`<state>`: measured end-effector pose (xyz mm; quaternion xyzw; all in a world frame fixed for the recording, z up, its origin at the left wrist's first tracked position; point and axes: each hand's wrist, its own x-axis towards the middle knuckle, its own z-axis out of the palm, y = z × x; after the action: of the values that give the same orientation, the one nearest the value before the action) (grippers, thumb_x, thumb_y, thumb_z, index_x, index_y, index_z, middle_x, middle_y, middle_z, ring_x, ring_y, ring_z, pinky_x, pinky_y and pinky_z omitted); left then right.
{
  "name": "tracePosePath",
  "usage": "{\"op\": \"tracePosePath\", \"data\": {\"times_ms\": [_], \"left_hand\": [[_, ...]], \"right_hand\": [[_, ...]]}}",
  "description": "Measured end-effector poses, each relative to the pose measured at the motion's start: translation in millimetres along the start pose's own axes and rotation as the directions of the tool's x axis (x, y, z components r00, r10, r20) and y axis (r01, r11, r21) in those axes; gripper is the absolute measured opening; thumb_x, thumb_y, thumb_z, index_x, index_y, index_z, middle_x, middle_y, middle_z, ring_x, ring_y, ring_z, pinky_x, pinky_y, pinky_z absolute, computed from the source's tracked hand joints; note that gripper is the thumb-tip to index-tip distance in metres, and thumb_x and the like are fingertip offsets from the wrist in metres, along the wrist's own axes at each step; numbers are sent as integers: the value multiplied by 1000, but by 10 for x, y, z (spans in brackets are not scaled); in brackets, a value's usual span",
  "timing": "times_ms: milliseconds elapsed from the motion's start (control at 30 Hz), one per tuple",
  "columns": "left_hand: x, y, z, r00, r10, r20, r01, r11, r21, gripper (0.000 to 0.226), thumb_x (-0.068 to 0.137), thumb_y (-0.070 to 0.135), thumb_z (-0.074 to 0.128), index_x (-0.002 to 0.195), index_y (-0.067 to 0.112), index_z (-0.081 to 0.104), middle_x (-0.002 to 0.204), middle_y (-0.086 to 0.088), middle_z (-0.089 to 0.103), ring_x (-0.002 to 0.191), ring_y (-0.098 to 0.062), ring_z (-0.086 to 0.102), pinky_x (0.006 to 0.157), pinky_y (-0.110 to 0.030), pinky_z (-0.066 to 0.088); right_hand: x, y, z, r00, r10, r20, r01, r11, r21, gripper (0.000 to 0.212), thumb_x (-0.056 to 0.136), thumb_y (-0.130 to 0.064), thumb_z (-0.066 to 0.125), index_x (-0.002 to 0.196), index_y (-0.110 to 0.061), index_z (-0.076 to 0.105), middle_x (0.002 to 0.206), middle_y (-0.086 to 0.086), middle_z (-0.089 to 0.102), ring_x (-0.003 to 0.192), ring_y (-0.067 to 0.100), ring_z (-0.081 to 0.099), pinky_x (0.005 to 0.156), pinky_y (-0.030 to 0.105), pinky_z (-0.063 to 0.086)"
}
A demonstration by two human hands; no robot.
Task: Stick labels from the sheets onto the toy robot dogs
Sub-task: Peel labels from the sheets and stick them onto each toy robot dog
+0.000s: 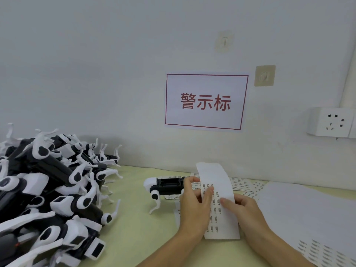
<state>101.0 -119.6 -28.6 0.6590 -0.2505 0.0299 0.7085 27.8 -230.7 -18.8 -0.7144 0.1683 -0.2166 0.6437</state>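
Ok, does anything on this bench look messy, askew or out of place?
Mostly the toy robot dogs on the left: they lie in a tangled heap, legs sticking out every way. One dog lies apart beside the hands. Label sheets by the wall overlap loosely. Nothing looks spilled or broken.

black-and-white toy dogs (pixel 50 191), red-bordered sign (pixel 206 102)

Soft even light, slight blur, bowed edges

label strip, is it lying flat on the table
No, both hands hold the label strip up off the table, its top end curling upward.
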Motion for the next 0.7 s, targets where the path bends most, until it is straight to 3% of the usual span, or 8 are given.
{"op": "tracePosePath", "data": {"times_ms": [67,167,267,333,433,533,700], "left_hand": [[0,-12,6,999,50,-15,-50,998,29,27,97,20,62,105,37,42,82,-5,70,66,-13,66,60,-32,54],[5,-40,14,983,185,-13,-179,963,199,22,95,14,63,100,33,52,104,12,55,95,-7,61,77,-27,55],[-26,-57,19,938,343,41,-336,877,343,13,93,11,64,95,24,61,114,13,45,108,5,48,86,-6,39],[-41,-85,30,908,413,78,-402,799,447,6,93,15,63,96,21,65,116,14,47,116,7,38,95,-7,28],[-48,-115,47,877,461,134,-453,700,552,6,93,20,63,92,21,69,109,15,54,111,1,38,96,-15,20],[-51,-103,52,867,460,191,-482,678,556,8,94,20,62,90,21,68,97,16,58,99,1,43,93,-16,22],[-45,-106,51,868,446,220,-490,693,528,13,98,21,57,95,16,69,97,14,57,100,-2,44,93,-14,32]], "right_hand": [[-6,14,7,999,-15,-35,16,1000,13,19,92,-10,64,82,-18,79,86,4,78,78,20,75,63,28,57],[-3,26,13,997,-37,-71,38,999,10,21,91,-12,66,79,-23,79,83,2,77,75,19,74,62,29,58],[1,29,18,994,-67,-90,66,998,-19,22,90,-14,67,79,-29,78,81,1,77,76,19,74,70,36,60],[2,36,20,992,-83,-97,80,996,-35,20,90,-15,68,78,-28,78,80,0,76,75,18,73,67,33,59],[16,56,15,991,-91,-93,87,995,-52,16,89,-17,68,77,-19,78,79,4,75,76,21,71,66,31,54],[39,86,10,990,-105,-95,97,992,-84,18,89,-16,67,74,-10,74,77,11,72,70,22,65,65,32,50],[64,120,-3,989,-118,-91,107,987,-122,19,90,-17,65,74,-9,73,77,11,71,69,18,63,64,31,48]]}}
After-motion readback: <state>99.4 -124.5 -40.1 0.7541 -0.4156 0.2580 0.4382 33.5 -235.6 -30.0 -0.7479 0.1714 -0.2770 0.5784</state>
